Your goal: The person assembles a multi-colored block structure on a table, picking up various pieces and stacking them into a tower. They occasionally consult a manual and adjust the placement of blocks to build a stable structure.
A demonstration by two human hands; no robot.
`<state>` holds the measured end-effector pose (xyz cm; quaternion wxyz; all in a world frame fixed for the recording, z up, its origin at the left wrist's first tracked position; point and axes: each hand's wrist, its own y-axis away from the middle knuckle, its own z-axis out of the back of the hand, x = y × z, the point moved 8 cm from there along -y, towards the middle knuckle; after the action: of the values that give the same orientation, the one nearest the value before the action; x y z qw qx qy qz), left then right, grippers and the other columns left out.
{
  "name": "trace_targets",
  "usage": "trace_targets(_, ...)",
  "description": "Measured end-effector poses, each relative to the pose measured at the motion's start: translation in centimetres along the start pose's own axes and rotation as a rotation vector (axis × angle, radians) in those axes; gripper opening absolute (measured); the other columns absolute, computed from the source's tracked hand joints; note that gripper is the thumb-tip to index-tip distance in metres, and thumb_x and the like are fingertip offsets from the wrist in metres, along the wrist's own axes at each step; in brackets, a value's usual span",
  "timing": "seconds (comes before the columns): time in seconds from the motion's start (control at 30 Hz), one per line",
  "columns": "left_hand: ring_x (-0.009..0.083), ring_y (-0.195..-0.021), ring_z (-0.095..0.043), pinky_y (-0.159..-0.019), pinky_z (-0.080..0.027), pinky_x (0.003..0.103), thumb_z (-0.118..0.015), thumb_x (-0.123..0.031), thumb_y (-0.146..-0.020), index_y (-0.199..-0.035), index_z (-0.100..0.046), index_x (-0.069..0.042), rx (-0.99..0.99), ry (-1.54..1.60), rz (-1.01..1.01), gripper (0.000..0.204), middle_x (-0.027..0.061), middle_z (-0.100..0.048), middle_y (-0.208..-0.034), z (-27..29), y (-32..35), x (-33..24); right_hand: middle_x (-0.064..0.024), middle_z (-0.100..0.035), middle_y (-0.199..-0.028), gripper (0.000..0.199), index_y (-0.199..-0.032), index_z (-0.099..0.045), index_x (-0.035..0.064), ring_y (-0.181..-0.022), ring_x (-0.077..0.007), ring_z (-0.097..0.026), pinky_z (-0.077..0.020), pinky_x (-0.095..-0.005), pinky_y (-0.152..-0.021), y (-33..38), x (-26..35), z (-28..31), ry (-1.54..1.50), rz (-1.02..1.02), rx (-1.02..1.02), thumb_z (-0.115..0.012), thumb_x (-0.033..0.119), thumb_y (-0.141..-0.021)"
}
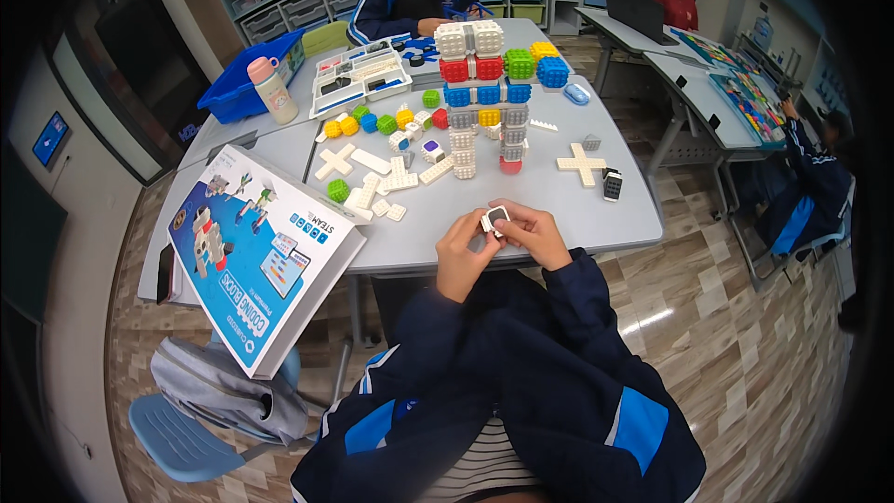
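Figure point(488, 94) upright on counter point(568, 214), stacked several tiers high, seemingly mostly done. White block point(497, 215) not attached: gripped between left hand point(462, 248) and right hand point(536, 232), near edge. Loose blocks point(386, 124), crosses point(582, 165) unattached.

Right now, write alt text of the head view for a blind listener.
A person's left hand and right hand hold a small black-and-white piece at a grey table. Beyond stands a multicoloured block structure, with loose blocks and a large box to its left.
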<state>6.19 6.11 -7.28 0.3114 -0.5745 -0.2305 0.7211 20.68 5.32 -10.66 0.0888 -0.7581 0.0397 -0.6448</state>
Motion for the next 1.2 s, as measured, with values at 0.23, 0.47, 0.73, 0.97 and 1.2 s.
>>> trace_targets(0.23, 0.023, -0.091, -0.075, -0.076, -0.057, 0.03, -0.069, -0.001, -0.081, -0.118, -0.067, -0.003, 0.086, 0.03, 0.074, 0.037, 0.0137, -0.074, -0.095, -0.2, -0.3, 0.4, -0.0001, -0.067, -0.091, 0.04, -0.132, -0.06, 0.0002, -0.072, -0.0055, -0.06, -0.0415, -0.0199, -0.06, -0.3, 0.1, 0.2, 0.026, -0.002, 0.061, -0.067, 0.014, -0.095)
trace_targets(0.47, 0.02, -0.09, -0.074, -0.078, -0.058, 0.029, -0.069, 0.001, -0.081, -0.124, -0.066, -0.004, 0.18, 0.068, 0.139, 0.043, 0.0158, -0.075, -0.099, -0.2, -0.3, 0.7, -0.0014, -0.067, -0.091, 0.039, -0.131, -0.061, -0.0006, -0.072, -0.0065, -0.059, -0.0416, -0.0203, -0.06, -0.4, 0.2, 0.1, 0.026, -0.021, 0.077, -0.066, 0.012, -0.095)
trace_targets(0.73, 0.0233, -0.11, -0.068, -0.097, -0.054, 0.033, -0.069, 0.008, -0.083, -0.127, -0.062, 0.005, 0.122, 0.361, 0.263, 0.045, 0.0168, -0.068, -0.12, -0.3, -0.2, 2.4, -0.0035, -0.067, -0.098, 0.044, -0.137, -0.055, 0.0006, -0.071, -0.0074, -0.059, -0.0424, -0.0205, -0.062, -0.2, 0.6, 1.3, -0.121, -0.028, -0.085, -0.065, 0.011, -0.095)
trace_targets(0.97, 0.0235, -0.109, -0.068, -0.095, -0.055, 0.033, -0.063, 0.006, -0.088, -0.123, -0.062, 0.006, 0.133, 0.283, 0.254, 0.035, 0.0177, -0.069, -0.116, -0.4, 0.0, 2.9, -0.0093, -0.068, -0.109, 0.043, -0.13, -0.054, -0.0001, -0.096, -0.0127, -0.063, -0.0495, -0.0253, -0.079, 1.2, 13.7, 4.3, 0.108, 0.4, -0.19, -0.068, 0.009, -0.09)
trace_targets(1.2, 0.0241, -0.107, -0.069, -0.093, -0.056, 0.033, -0.056, 0.008, -0.09, -0.12, -0.063, 0.006, 0.143, 0.251, 0.226, 0.031, 0.018, -0.069, -0.114, -0.2, 0.1, 2.7, -0.0035, -0.068, -0.108, 0.044, -0.129, -0.061, 0.0027, -0.09, -0.0059, -0.057, -0.0436, -0.0206, -0.077, -4.3, 26.2, 4.3, 0.411, 0.622, -0.156, -0.071, 0.017, -0.088)
